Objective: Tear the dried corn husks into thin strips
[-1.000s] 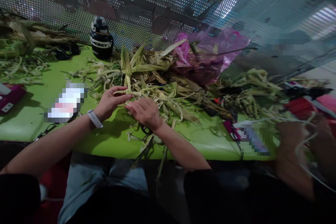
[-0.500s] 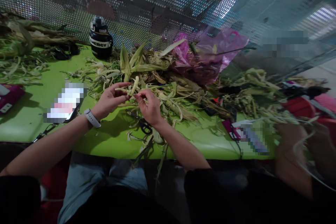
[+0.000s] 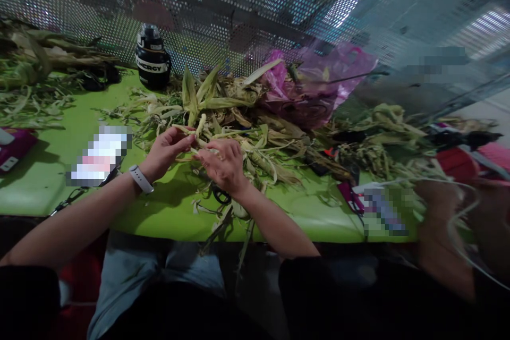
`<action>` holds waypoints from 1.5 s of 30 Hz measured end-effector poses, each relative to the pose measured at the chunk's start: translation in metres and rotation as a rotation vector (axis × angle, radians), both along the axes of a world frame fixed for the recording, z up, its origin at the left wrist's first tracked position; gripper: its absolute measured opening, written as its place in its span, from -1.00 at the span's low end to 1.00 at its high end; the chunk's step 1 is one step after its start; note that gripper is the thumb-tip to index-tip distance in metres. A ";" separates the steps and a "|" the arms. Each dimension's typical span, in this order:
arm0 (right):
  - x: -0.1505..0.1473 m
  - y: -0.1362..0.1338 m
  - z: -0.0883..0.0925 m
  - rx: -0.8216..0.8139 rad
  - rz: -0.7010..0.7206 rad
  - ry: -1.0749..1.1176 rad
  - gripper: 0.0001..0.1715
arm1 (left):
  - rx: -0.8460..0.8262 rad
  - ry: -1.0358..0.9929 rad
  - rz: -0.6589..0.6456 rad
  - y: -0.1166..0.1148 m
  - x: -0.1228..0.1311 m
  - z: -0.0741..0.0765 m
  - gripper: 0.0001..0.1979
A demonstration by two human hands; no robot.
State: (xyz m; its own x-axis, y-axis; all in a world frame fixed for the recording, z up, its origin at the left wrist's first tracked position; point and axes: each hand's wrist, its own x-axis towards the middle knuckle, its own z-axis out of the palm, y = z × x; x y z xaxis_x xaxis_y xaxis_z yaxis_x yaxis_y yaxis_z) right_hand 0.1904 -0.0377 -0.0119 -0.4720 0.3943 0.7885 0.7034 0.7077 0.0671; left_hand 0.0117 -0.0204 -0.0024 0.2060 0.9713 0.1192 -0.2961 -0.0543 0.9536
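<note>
My left hand [image 3: 166,150], with a white watch on its wrist, and my right hand [image 3: 223,162] meet over the green table [image 3: 51,170]. Both pinch the same pale dried leaf strip [image 3: 200,126], which sticks up between the fingertips. Right behind them lies a heap of dried leaves [image 3: 247,133] with a green leaf fan [image 3: 195,90] standing at its back. Loose strips hang over the table's near edge below my right wrist.
A black bottle [image 3: 152,58] stands at the back by the perforated metal screen. A pink plastic bag [image 3: 314,85] lies behind the heap. More leaves pile at far left [image 3: 35,64] and right [image 3: 382,133]. Another person's hands [image 3: 450,223] work at the right.
My right hand rose from lying flat on the leaves and came to meet the left. Both hands then closed on a strip and dropped slightly toward the table.
</note>
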 end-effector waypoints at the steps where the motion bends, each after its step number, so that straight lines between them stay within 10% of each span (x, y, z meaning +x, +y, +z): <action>1: -0.001 -0.002 0.000 0.015 0.021 -0.050 -0.86 | -0.018 -0.020 0.005 0.000 0.001 0.000 -0.68; 13: -0.004 -0.004 0.004 -0.221 0.170 -0.004 -0.72 | -0.036 -0.038 -0.060 -0.001 0.002 -0.006 -0.68; 22: 0.005 0.018 0.009 -1.128 0.205 0.864 -0.40 | 0.073 0.203 -0.286 -0.009 0.005 0.003 -0.71; 34: -0.004 0.014 0.005 -1.019 0.139 0.967 -0.52 | 0.006 0.292 -0.268 -0.005 0.000 -0.001 -0.76; 45: 0.006 0.021 0.008 -1.361 0.237 0.964 -0.41 | 0.019 0.231 -0.452 -0.003 -0.003 0.006 -0.78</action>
State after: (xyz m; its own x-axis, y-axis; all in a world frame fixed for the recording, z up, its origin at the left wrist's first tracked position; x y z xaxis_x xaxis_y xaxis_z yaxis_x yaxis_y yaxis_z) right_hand 0.1960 -0.0164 -0.0038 -0.1992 0.9796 -0.0257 -0.0020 -0.0267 -0.9996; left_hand 0.0089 -0.0234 0.0031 0.6287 0.7767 0.0375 -0.0757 0.0131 0.9970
